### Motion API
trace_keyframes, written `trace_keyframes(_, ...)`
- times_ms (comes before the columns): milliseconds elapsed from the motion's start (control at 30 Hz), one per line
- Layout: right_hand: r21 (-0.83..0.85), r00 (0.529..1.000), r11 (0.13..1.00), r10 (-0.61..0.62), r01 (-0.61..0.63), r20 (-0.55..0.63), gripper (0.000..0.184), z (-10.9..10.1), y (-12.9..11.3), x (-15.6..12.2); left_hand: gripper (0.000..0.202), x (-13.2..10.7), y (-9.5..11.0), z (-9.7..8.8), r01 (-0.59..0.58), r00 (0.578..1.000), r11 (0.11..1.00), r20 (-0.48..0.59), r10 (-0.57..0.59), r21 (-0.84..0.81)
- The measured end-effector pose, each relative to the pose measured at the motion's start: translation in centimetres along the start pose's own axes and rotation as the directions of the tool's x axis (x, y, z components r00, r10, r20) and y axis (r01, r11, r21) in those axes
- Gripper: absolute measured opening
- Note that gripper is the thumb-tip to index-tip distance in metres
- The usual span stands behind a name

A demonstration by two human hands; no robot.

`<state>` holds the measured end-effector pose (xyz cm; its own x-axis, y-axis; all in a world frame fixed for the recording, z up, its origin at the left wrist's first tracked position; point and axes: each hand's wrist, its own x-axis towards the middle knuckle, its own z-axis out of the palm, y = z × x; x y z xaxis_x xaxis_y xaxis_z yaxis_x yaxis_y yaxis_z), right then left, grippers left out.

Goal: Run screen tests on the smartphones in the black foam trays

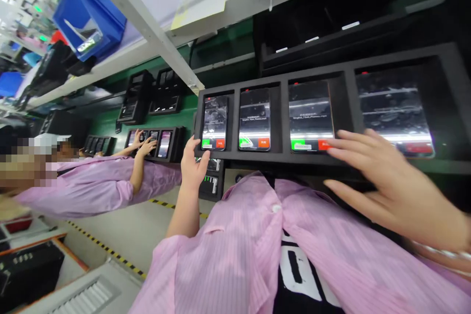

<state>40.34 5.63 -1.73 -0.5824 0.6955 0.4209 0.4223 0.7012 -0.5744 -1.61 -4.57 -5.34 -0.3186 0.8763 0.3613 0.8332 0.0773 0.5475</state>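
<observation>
A long black foam tray (257, 158) lies in front of me, with several smartphones in its compartments. Each phone has a lit screen showing text or coloured blocks. My left hand (194, 164) rests at the tray's left front corner, thumb and fingers apart. My right hand (390, 181) is spread over the front edge, its fingertips by the red block on the third phone (309, 113) from the left. Whether they touch the glass I cannot tell. To the right lies another phone (392, 108), partly covered by that hand. At the left end is the first phone (214, 120).
Behind stands another black tray (305, 49). A slanting white post (147, 19) rises beyond my tray's left corner. At left, a co-worker in a pink sleeve (110, 191) handles a similar tray (176, 144). A blue bin (90, 14) sits on the upper shelf.
</observation>
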Motion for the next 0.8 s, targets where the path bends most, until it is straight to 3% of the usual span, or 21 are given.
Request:
trace_keyframes(100,-0.044,0.997,0.996,-0.077,0.077,0.009,0.055,3.0,-1.6,2.0,0.043,0.5,-0.4,-0.9,-0.117,0.991,0.991,0.076,0.113,0.058)
trace_keyframes(167,-0.100,0.997,0.993,-0.067,0.063,-0.030,0.051,4.6,-1.9,2.6,0.039,1.2,0.4,-1.5,-0.205,0.979,0.968,0.053,0.199,0.147)
trace_keyframes(233,-0.180,0.996,0.982,-0.065,0.052,-0.064,0.044,5.6,-1.9,2.8,0.041,2.0,1.8,-1.7,-0.338,0.940,0.924,0.012,0.342,0.181)
trace_keyframes(300,-0.261,0.995,0.964,-0.074,0.055,-0.066,0.039,5.9,-2.0,2.8,0.044,2.7,3.6,-1.3,-0.489,0.872,0.862,0.052,0.487,0.133)
trace_keyframes(367,-0.288,0.996,0.956,-0.071,0.052,-0.056,0.037,5.4,-2.2,2.7,0.043,3.4,5.1,-0.4,-0.588,0.807,0.803,0.139,0.574,0.100)
trace_keyframes(433,-0.278,0.994,0.960,-0.049,0.020,-0.096,0.036,4.1,-2.2,2.2,0.041,3.8,6.0,0.9,-0.625,0.776,0.768,0.216,0.593,0.138)
trace_keyframes(600,-0.337,0.965,0.931,0.053,-0.141,-0.258,0.034,0.8,-0.6,-0.3,0.047,4.3,5.8,2.8,-0.617,0.784,0.766,0.229,0.577,0.179)
trace_keyframes(700,-0.370,0.960,0.907,0.106,-0.201,-0.260,0.030,0.7,0.9,-1.2,0.059,4.4,5.4,2.6,-0.616,0.786,0.776,0.177,0.592,0.136)
trace_keyframes(800,-0.356,0.962,0.917,0.087,-0.178,-0.257,0.028,0.0,1.8,-1.6,0.062,4.6,5.0,1.5,-0.587,0.802,0.809,0.151,0.578,0.023)
